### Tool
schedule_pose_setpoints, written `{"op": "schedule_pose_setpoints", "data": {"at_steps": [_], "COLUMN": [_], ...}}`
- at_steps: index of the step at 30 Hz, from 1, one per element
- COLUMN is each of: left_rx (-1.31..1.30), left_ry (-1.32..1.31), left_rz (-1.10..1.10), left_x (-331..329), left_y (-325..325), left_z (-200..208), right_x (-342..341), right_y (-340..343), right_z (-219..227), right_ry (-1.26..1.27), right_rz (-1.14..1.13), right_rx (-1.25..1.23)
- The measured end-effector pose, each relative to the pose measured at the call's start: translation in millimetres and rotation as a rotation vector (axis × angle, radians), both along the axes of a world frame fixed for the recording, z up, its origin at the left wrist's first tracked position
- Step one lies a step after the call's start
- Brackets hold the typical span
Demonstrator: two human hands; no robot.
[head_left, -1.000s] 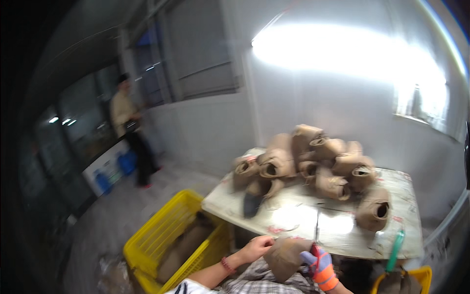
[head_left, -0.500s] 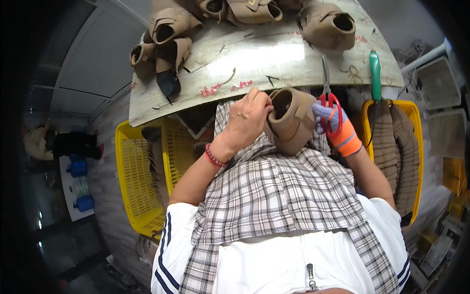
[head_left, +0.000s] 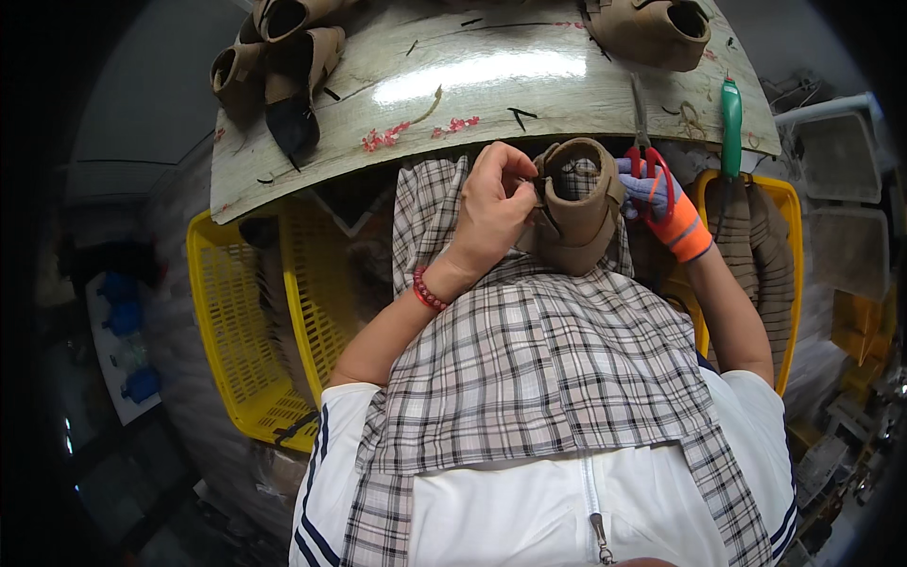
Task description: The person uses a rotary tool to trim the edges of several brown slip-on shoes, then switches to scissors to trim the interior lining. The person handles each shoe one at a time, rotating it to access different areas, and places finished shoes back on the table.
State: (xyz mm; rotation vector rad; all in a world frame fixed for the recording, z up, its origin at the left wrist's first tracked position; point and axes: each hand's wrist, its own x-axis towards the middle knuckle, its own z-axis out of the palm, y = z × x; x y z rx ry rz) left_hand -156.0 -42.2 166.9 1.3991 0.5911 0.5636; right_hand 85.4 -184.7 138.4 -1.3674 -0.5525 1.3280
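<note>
A brown shoe upper [head_left: 578,227] is held above my lap at the table's front edge, its round opening facing up. My left hand [head_left: 493,210], bare with a red bead bracelet at the wrist, pinches the upper's left edge near the opening. Any small thread between those fingertips is too fine to make out. My right hand [head_left: 673,215], in a purple and orange glove, is closed around the red-handled scissors [head_left: 640,118]. Their blades point away over the table edge. The gloved fingertips also reach the upper's right side.
On the worktable [head_left: 557,104] lie several brown shoe uppers [head_left: 652,33] and dark scraps. A green-handled tool [head_left: 731,128] lies at its right front edge. A yellow basket [head_left: 236,321] stands left of me; another yellow basket [head_left: 795,274] with brown ribbed pieces stands right.
The upper has turned so its opening faces up more, and both hands have turned with it. The scissors stay in my right hand. My view has shifted a little.
</note>
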Motion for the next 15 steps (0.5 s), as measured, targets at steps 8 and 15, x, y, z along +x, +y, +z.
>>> {"op": "schedule_pose_setpoints", "data": {"at_steps": [8, 15], "left_rx": [0.089, 0.193], "left_ry": [0.009, 0.056], "left_rz": [0.100, 0.112], "left_x": [15, 21], "left_y": [-20, -24], "left_z": [-17, -22], "right_x": [48, -3], "right_y": [5, 15], "right_z": [40, 170], "right_ry": [-0.935, -1.650], "right_rz": [0.236, 0.861], "right_rx": [-0.337, -0.408]}}
